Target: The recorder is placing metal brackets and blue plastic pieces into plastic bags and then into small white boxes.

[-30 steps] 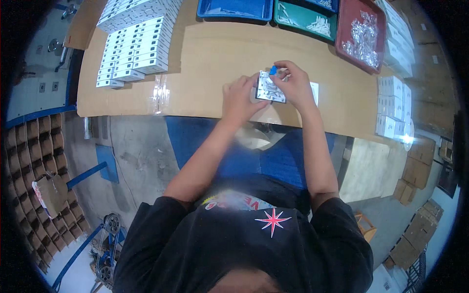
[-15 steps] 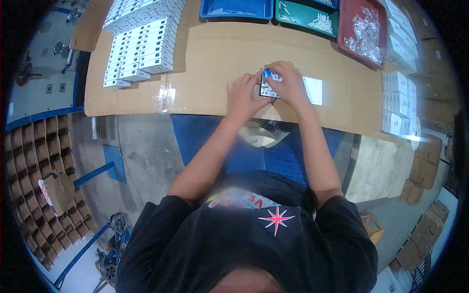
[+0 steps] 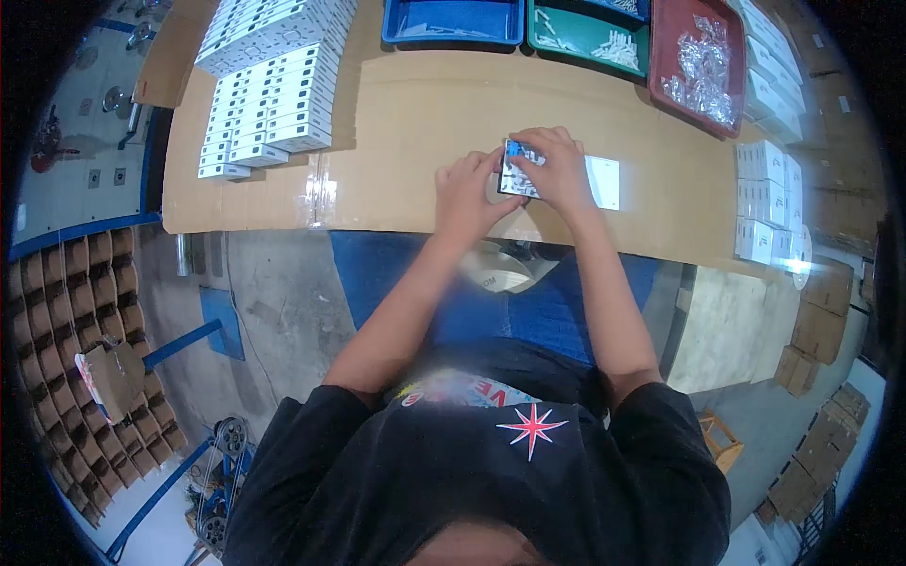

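Head view: shallow dark-edged box [image 3: 508, 183] sat on the table [image 3: 415, 123], just right of the frame's upper centre, between both hands. Left hand [image 3: 464, 191] had its grip spread around the left side: fingers near the upper-left corner, thumb at the lower edge. Looked like bracing against sliding. Right hand [image 3: 559, 174] reached over from the right, thumb and forefinger apparently clamped on a small blue piece [image 3: 512, 148] at the box's upper-left corner; exact contact too small to confirm.

White panel [image 3: 605, 183] lay just right of the right hand; couldn't tell if joined to the box. Blue tray [image 3: 453, 41], green tray [image 3: 585, 58] and red tray [image 3: 694, 115] lined the top of the frame, probably for easy reach.

Box orientation: patterned face up toward camera, left edge running roughly up-down the frame. Right side was covered, so couldn't call the long axis.
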